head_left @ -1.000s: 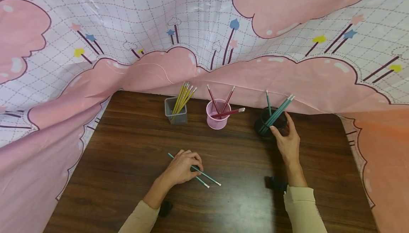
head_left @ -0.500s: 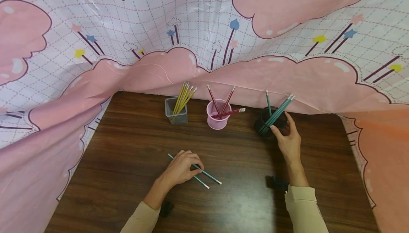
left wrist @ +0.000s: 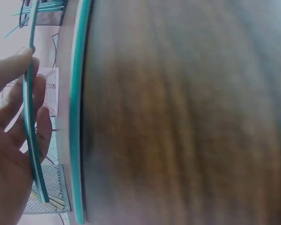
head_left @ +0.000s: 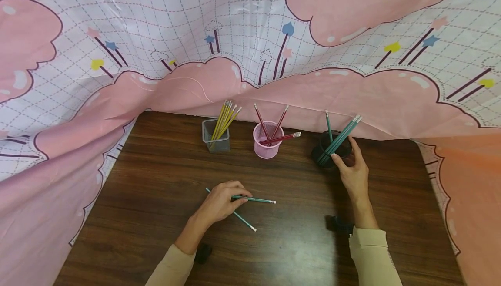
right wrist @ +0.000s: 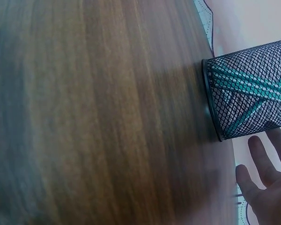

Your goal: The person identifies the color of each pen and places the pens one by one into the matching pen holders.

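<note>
My left hand pinches a green pencil between thumb and fingers, its white eraser end pointing right. In the left wrist view this pencil is held off the table. A second green pencil lies on the table beneath the left hand, partly hidden by it. At the back right my right hand holds the side of a black mesh pencil cup, thumb in front and fingers behind. Several green pencils lean inside that cup. The right wrist view shows the cup standing on the table.
A pink mesh cup with several red pencils stands at the back middle. Left of it is a grey square mesh cup with several yellow pencils. A patterned cloth hangs behind the brown wooden table.
My left hand has lifted one green pencil, and its eraser end has swung up and away from the pencil still lying there. The right hand stays on the black cup.
</note>
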Demonstrator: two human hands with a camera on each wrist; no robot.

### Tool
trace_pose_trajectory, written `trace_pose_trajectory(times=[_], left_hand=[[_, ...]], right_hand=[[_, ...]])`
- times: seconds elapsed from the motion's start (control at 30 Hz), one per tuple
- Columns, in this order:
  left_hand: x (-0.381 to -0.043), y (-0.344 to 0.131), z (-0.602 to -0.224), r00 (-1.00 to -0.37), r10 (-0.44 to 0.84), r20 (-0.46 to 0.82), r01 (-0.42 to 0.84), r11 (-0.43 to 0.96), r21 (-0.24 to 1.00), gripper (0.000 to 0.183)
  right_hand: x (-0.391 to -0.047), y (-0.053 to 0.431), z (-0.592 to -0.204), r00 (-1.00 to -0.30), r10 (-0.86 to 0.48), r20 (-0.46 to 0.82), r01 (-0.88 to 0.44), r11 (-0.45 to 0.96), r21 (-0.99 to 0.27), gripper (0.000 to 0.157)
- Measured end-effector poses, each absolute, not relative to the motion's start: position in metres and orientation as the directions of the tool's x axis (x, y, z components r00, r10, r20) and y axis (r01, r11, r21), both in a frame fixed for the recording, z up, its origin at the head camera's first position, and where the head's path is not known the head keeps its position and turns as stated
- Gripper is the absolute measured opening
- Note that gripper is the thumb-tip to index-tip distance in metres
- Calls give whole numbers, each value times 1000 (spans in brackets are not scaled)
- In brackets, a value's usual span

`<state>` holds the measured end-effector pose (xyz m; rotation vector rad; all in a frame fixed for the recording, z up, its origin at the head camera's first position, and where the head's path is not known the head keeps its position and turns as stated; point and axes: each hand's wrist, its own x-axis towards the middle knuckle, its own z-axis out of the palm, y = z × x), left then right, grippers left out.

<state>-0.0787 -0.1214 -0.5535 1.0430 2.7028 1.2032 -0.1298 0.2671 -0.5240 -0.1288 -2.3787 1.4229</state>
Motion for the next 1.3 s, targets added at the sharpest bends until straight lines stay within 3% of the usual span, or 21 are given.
trace_pose_trajectory(times=[0.17,0.4,0.7,1.07,1.3], left_hand=[[-85,-117,-548,-788,515,338,564,384,731,28],[-89,-110,-538,-763,469,444,626,369,687,29],[-93,-102,-528,-795,429,428,591,392,705,21],[-98,-91,-517,-782,423,457,615,402,679,18],[-118,-68,-502,-832,396,389,511,273,815,16]], right_hand=[[-130,266,-524,-929,265,257,-106,476,-873,68],[-129,265,-521,-931,269,245,-86,489,-868,67],[-133,267,-526,-935,273,228,-69,489,-870,68],[-145,279,-541,-955,245,164,-9,533,-846,70],[-139,283,-543,-949,276,152,18,528,-849,70]])
